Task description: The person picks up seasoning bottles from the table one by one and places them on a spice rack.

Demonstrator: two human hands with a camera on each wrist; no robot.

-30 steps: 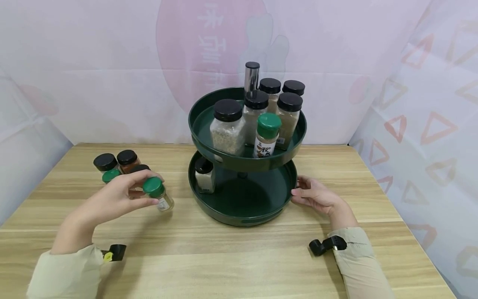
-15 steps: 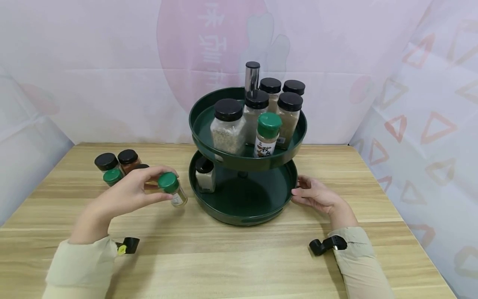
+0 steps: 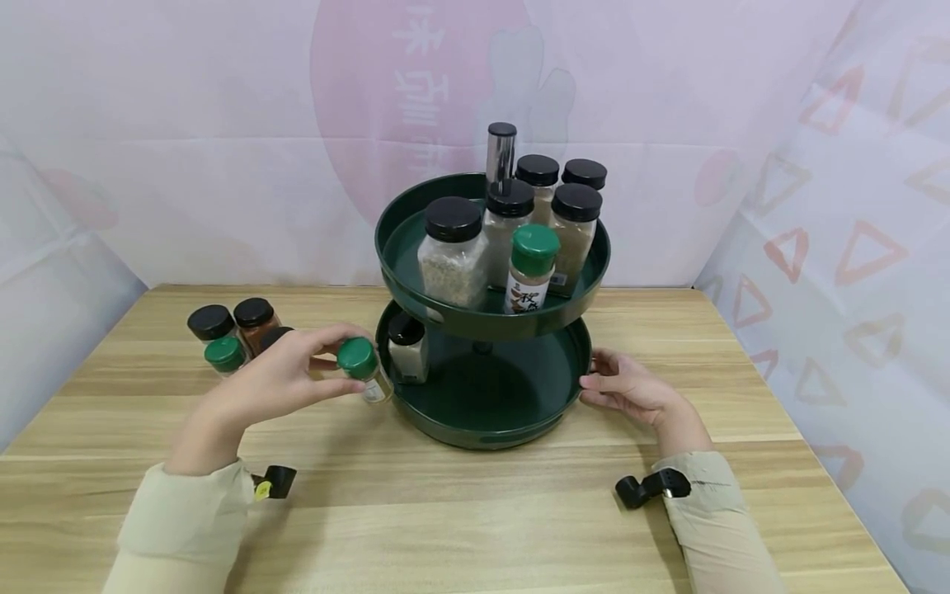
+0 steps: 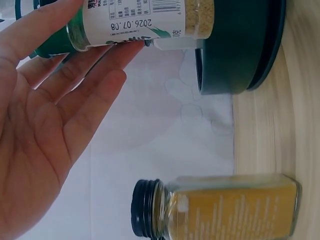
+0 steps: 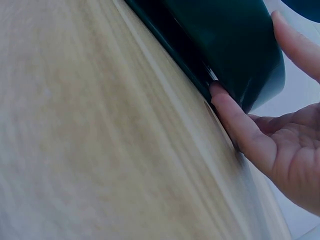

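In the head view my left hand (image 3: pixel 275 384) pinches a green-capped spice jar (image 3: pixel 358 358) between thumb and fingers. The jar tilts, its base by the left rim of a dark green two-tier rack (image 3: pixel 482 435). Close up in the left wrist view, the spice jar (image 4: pixel 135 22) shows a printed white label and tan granules. My right hand (image 3: pixel 631 388) holds the lower tier's right edge; in the right wrist view one fingertip tucks under the tier (image 5: pixel 235 45). A black-capped jar (image 3: pixel 409 359) stands at the lower tier's left.
Several black-capped jars (image 3: pixel 453 264) and a green-capped one (image 3: pixel 531 268) stand on the upper tier. More jars (image 3: pixel 254 318) cluster on the table's left, partly behind my left hand. One jar of yellow powder (image 4: pixel 235 212) shows in the left wrist view. A cloth backdrop (image 3: pixel 223 165) hangs behind.
My left hand has carried the green-capped spice jar rightward, from near the jar cluster to the rack's left rim. My right hand and the rack look unmoved.
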